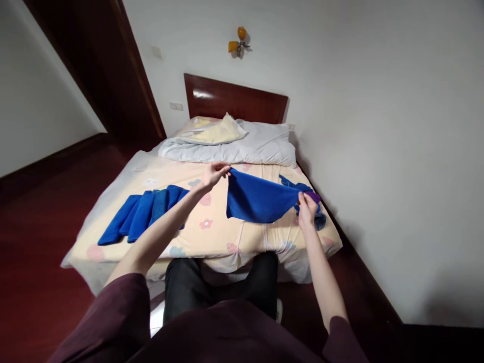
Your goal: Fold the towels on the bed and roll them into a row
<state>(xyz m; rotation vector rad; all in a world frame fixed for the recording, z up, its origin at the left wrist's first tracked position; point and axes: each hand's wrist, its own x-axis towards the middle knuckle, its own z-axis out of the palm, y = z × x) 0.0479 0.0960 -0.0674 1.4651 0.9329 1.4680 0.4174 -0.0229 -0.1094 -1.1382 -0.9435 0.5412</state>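
Note:
A blue cloth (260, 199) is stretched out in the air above the bed, between my two hands. My left hand (216, 174) pinches its upper left corner, and my right hand (307, 207) grips its right end. The cloth's lower edge hangs loose. To the left, several folded or rolled blue cloths (141, 212) lie side by side on the bedspread. Near my right hand, partly behind it, sits a crumpled heap of blue cloths (320, 221) with a purple piece (313, 196) among them.
The bed (206, 239) has a pale flowered cover. A grey-white quilt (260, 143) and a yellow cloth (223, 131) lie by the dark wooden headboard (234, 98). A white wall (397, 151) runs along the right side; dark red floor (34, 217) shows at left.

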